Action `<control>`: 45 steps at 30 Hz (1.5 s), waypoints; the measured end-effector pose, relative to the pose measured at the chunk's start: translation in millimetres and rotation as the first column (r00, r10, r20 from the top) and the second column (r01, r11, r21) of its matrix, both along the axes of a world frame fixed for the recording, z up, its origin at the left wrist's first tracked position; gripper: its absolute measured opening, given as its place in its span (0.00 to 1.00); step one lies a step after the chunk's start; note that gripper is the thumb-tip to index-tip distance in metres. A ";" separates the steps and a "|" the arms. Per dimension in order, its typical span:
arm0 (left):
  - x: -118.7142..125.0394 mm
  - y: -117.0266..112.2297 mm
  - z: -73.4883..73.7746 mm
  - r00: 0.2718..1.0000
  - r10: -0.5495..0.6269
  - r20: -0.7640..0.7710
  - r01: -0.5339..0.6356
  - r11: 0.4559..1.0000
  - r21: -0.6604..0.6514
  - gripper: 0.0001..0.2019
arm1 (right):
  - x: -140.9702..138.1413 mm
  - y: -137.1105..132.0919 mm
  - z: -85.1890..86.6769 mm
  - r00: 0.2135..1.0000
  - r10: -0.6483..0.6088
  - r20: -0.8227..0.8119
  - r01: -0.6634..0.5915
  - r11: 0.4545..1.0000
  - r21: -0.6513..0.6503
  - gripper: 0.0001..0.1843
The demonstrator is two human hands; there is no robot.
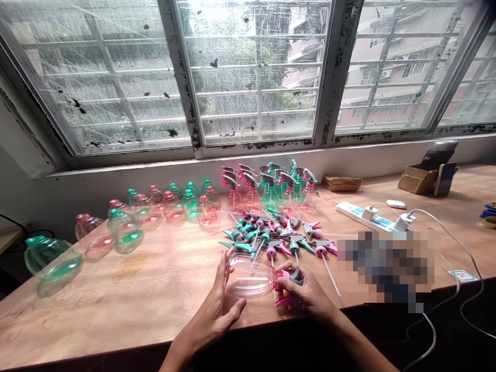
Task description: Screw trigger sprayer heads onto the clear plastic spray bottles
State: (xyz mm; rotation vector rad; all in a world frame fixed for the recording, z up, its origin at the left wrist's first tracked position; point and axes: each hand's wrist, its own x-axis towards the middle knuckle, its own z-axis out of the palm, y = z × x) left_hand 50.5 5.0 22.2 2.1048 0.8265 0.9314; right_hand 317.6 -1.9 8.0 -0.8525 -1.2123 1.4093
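Clear, faintly pink plastic bottle (250, 279) on its side between the hands, just above the front edge of the table (135, 310) – rounded, bulging, ribbed body, see-through. Left hand (220, 302) spread, fingers loosely cupped round the base, thumb apart from them. Right hand (304, 289) pinching the spray head (284, 278) at the bottle's neck, thumb and fingers on the pink collar; grey glossy body and pink trigger stick out below and beside the fingers.

Just behind the bottle: loose heap of trigger heads (294, 242), hard plastic, grey with pink or teal parts, thin pale straws poking out at odd angles. Behind that, spray bottles with heads fitted (271, 194), upright in a cluster, pink and green. Open-necked bottles (174, 209) stand to the left in uneven rows, pear-shaped, translucent green and pink, threaded necks, tinted light pooling under them.

Table is smooth brown wood grain, patchy shine. Right side: white power strip (377, 219) with plugs, brown cardboard box (413, 180), pixelated patch – contents can't be told. Window frame (327, 77) chipped, paint flaking, glass streaky
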 end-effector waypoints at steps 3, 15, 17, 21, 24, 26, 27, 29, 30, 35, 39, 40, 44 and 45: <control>0.7 -0.9 3.4 1.000 0.010 -0.021 -0.010 1.000 -0.008 0.40 | 0.6 0.2 -0.8 1.000 0.010 -0.006 -0.010 1.000 -0.010 0.24; 3.0 5.5 -6.8 0.998 0.060 0.008 -0.061 0.995 0.082 0.39 | 1.2 1.5 -1.2 1.000 -0.030 0.006 0.029 0.999 0.027 0.23; 3.4 4.1 -5.4 0.998 0.059 0.012 -0.059 0.997 0.057 0.42 | 1.3 1.6 -1.2 1.000 -0.022 0.002 0.022 0.999 0.027 0.23; 2.1 3.6 -3.4 0.999 0.033 0.008 -0.034 0.999 0.041 0.46 | 1.6 2.2 -2.9 1.000 -0.007 -0.005 0.008 1.000 0.024 0.22; 0.4 4.7 -4.0 0.999 0.033 0.006 -0.034 0.999 0.041 0.45 | 1.7 1.7 -3.3 1.000 0.000 0.008 0.000 1.000 0.026 0.22; -0.3 4.8 -4.0 0.999 0.021 0.027 -0.022 0.999 0.048 0.43 | 1.6 1.3 -3.4 1.000 0.000 0.016 0.000 1.000 0.027 0.22; -0.5 4.6 -3.5 0.999 0.016 0.033 -0.018 0.999 0.049 0.41 | 1.5 1.1 -3.5 1.000 0.000 0.018 0.000 1.000 0.026 0.22; -0.6 3.4 -1.6 1.000 0.015 0.027 -0.016 0.999 0.038 0.38 | 1.2 1.0 -3.6 1.000 0.003 0.017 -0.003 1.000 0.017 0.22; -0.6 2.6 -0.2 1.000 0.018 0.018 -0.018 0.999 0.029 0.37 | 1.1 1.1 -3.6 1.000 0.005 0.014 -0.005 1.000 0.011 0.22; 1.5 -1.4 6.8 1.000 0.016 0.009 -0.016 0.999 0.032 0.36 | 1.5 1.0 -2.6 1.000 0.001 0.003 -0.001 1.000 0.031 0.23; 4.6 -1.4 9.6 0.998 0.060 0.007 -0.060 0.994 0.089 0.36 | 2.2 0.9 -1.6 1.000 -0.025 0.017 0.024 0.999 0.048 0.22; 4.9 -0.9 9.6 0.997 0.074 0.002 -0.074 0.991 0.108 0.36 | 2.3 1.0 -1.4 0.999 -0.032 0.021 0.031 0.998 0.051 0.22; 3.6 1.8 4.9 0.995 0.097 -0.012 -0.095 0.986 0.135 0.35 | 2.5 1.3 -1.2 0.999 -0.035 0.021 0.034 0.998 0.050 0.23; 2.7 2.3 2.8 0.995 0.095 -0.010 -0.093 0.987 0.128 0.35 | 2.5 1.4 -1.3 0.999 -0.034 0.022 0.032 0.998 0.049 0.23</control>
